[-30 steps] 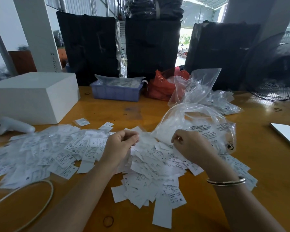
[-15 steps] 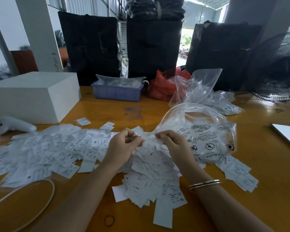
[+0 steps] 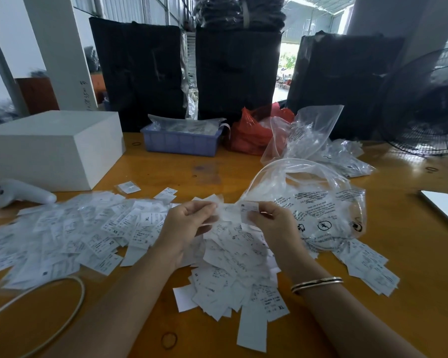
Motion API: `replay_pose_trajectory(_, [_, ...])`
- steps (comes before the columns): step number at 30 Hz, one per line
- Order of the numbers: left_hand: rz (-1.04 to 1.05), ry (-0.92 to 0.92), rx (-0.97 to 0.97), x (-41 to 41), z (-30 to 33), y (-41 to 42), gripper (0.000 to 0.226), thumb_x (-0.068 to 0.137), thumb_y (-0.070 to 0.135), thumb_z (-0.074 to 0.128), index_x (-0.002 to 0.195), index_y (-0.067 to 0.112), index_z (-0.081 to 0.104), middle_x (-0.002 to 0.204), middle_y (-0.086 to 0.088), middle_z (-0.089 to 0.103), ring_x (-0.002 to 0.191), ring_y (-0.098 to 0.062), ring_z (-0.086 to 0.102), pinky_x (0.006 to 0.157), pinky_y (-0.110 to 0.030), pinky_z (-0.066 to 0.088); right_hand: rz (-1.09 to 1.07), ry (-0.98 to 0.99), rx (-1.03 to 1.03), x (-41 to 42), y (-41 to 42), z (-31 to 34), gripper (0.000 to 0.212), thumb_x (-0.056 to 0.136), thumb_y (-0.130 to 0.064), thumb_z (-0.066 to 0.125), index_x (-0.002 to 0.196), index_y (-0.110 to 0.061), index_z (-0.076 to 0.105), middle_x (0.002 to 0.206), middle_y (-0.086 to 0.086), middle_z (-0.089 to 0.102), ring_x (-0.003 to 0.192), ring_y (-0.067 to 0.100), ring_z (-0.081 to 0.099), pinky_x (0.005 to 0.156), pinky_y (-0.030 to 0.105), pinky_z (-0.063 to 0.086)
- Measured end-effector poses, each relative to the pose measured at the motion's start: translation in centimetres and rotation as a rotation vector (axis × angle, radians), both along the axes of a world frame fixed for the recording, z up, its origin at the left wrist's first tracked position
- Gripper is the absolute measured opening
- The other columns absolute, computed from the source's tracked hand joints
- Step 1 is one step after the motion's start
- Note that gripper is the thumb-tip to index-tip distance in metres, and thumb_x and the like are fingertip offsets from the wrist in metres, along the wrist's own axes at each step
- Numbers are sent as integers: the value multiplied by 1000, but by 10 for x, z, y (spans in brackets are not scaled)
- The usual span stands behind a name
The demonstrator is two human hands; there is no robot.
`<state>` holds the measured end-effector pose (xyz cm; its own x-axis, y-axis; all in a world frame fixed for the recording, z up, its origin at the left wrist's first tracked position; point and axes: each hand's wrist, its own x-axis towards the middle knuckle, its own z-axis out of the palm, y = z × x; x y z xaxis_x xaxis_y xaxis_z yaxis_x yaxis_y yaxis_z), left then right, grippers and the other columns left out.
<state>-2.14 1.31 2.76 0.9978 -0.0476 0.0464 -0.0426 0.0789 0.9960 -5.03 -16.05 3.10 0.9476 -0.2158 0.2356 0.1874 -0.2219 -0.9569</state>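
Observation:
A wide heap of small white printed size labels (image 3: pixel 233 270) covers the wooden table (image 3: pixel 181 171) in front of me. Just above the heap, my left hand (image 3: pixel 189 226) pinches a small stack of labels (image 3: pixel 225 211) at its left end. My right hand (image 3: pixel 272 223) pinches one label (image 3: pixel 248 206) at the right end of that stack. A large clear plastic bag (image 3: pixel 318 205) with black print lies open to the right, right behind my right hand. My right wrist wears a bangle.
A white box (image 3: pixel 49 148) and a white controller (image 3: pixel 21 193) sit at left, a blue tray (image 3: pixel 181 140), a red bag (image 3: pixel 254 133) and more clear bags (image 3: pixel 316 135) at the back. A phone (image 3: pixel 442 208) lies right, a fan (image 3: pixel 429 104) far right, a white cable (image 3: pixel 49 313) near left.
My right hand came left from the heap beside the bag and met my left hand. Both hands rose slightly and now hold labels between them.

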Motion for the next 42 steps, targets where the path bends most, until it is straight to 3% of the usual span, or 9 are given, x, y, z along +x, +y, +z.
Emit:
replay_pose_trajectory(3, [26,-9,40,0,1,0,13,83,27,69,90,16,70,84,6,75,82,-5,70,70,-21,50,-6,-7,126,-1,-1,0,11,87,-11,64,82,-20,69,87,14,70,91,38,62,84,48,54])
replay_pose_trajectory(6, [37,-29,33,-2,4,0,13,82,29,70,87,17,69,82,9,75,77,0,68,69,-21,46,18,-9,357,-2,-1,3,1,86,-8,65,85,-9,65,89,9,72,88,23,70,77,28,57])
replay_pose_trajectory(9, [33,-58,43,-4,5,-2,14,83,29,69,88,15,69,82,10,75,74,2,67,68,-21,45,74,-23,426,-5,0,5,11,88,-14,64,97,-8,62,89,6,74,87,19,71,76,24,54])
replay_pose_trajectory(17, [-11,-196,165,-2,-1,-3,5,80,24,73,83,20,70,74,10,73,70,1,67,61,-8,49,118,-90,226,-9,11,4,5,89,-17,62,85,-15,65,78,-3,73,71,8,66,60,14,49])
replay_pose_trajectory(26, [-68,-339,430,-7,-2,-3,14,81,31,73,71,39,67,70,17,70,68,-1,65,59,-14,52,245,-235,126,-17,13,12,36,89,-6,60,71,-35,70,69,-6,65,64,13,54,59,24,45])
replay_pose_trajectory(30, [-93,-374,446,-7,0,-4,17,79,34,75,70,32,61,58,14,59,50,1,52,44,-10,37,344,-289,63,-17,11,15,16,81,-18,65,71,-29,71,85,-5,63,76,16,56,67,27,48])
replay_pose_trajectory(35, [-135,-429,516,-5,-4,-2,17,80,20,75,80,25,59,70,11,65,65,3,60,55,-10,43,360,-189,-270,-14,7,9,19,85,-11,67,76,-27,72,99,-11,71,82,21,66,76,37,55])
replay_pose_trajectory(38, [-158,-396,453,-6,-4,-4,15,79,20,76,80,27,62,74,15,68,69,-2,64,57,-17,50,237,-162,-197,-11,6,7,21,86,-9,66,78,-28,71,77,2,72,72,26,66,71,41,56])
replay_pose_trajectory(42, [-122,-306,221,-4,-1,-5,20,83,11,70,77,31,67,70,19,70,66,6,64,56,-9,46,196,-83,61,-9,2,9,23,87,-4,62,73,-19,73,71,0,72,66,12,66,64,19,53])
